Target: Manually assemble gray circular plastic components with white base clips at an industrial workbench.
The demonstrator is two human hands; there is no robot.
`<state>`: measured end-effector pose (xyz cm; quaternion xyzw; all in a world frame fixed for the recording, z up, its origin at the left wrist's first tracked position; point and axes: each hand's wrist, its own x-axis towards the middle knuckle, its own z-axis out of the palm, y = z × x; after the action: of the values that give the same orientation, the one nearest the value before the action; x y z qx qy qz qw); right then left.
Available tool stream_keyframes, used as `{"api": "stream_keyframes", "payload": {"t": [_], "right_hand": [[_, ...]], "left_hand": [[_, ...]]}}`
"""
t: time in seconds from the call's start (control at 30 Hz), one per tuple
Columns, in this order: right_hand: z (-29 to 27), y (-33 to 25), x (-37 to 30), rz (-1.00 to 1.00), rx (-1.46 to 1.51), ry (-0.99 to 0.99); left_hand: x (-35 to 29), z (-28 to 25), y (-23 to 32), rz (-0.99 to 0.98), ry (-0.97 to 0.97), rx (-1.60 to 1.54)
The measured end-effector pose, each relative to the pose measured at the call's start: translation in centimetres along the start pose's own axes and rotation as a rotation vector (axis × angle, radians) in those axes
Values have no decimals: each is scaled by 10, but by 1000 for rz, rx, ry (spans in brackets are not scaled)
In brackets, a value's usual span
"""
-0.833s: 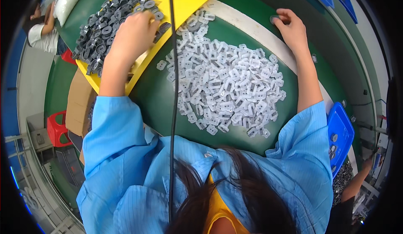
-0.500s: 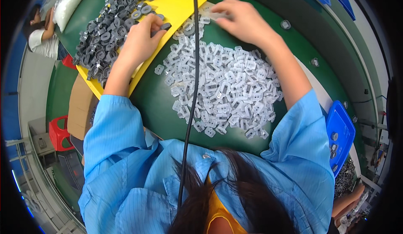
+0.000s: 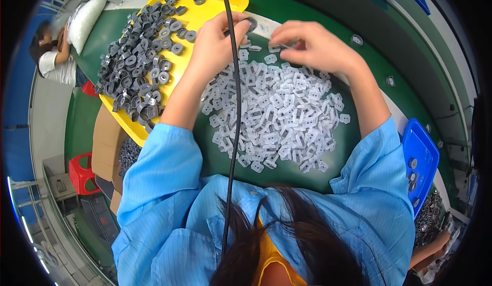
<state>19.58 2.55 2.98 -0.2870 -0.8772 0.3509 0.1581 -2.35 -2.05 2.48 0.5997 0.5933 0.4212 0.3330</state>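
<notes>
Head view: we pinch a dark grey ring (image 3: 250, 25) in our left hand (image 3: 214, 40), just beyond the heap of translucent plastic pieces (image 3: 279, 111), while our blurred right hand (image 3: 316, 46) is half-curled nearby, its grip impossible to tell, with a yellow tray (image 3: 211, 10) of grey rings (image 3: 134, 63) leftward.

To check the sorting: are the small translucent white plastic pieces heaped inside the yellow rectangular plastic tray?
No, the translucent white plastic pieces are heaped on the green tabletop, beside the yellow tray.
</notes>
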Motion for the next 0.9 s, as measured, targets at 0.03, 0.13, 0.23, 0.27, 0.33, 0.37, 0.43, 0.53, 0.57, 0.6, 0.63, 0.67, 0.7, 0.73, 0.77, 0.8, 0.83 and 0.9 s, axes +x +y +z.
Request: {"api": "stream_keyframes", "payload": {"t": [0.03,0.13,0.23,0.27,0.33,0.37,0.43,0.53,0.57,0.6,0.63,0.67,0.7,0.73,0.77,0.8,0.83,0.9], "right_hand": [[-3,5,0,44,89,120],[-8,25,8,207,-45,317],[-2,29,23,202,-18,301],[2,32,32,156,-76,336],[13,40,52,55,-192,405],[19,37,55,11,-247,394],[26,41,56,7,-280,371],[19,33,49,113,-103,292],[14,31,46,164,-13,256],[11,31,42,217,147,248],[6,32,37,272,307,241],[1,32,33,326,468,233],[-5,28,27,355,566,263],[-8,30,22,316,661,316],[-9,30,18,289,715,334],[-9,29,14,262,769,351],[-8,29,12,268,775,338],[-5,29,9,281,787,311]], "left_hand": [[7,7,-2,45,33,66],[18,18,-10,192,106,346],[6,20,-8,299,84,625],[4,21,-5,265,60,589],[4,19,0,196,17,524],[6,16,-1,86,-63,359],[6,15,-1,-85,-152,54],[9,14,-3,-161,-148,-180],[11,15,-6,-174,-131,-261],[11,15,-7,-188,-114,-342],[10,14,-4,-207,-143,-411],[9,15,-5,-174,-148,-449],[8,19,-7,-142,-152,-487],[8,22,-6,-106,-160,-522],[7,23,-5,-125,-204,-478],[5,23,-4,-144,-246,-435],[3,23,-4,-168,-286,-390],[1,24,0,-181,-341,-351]]}}
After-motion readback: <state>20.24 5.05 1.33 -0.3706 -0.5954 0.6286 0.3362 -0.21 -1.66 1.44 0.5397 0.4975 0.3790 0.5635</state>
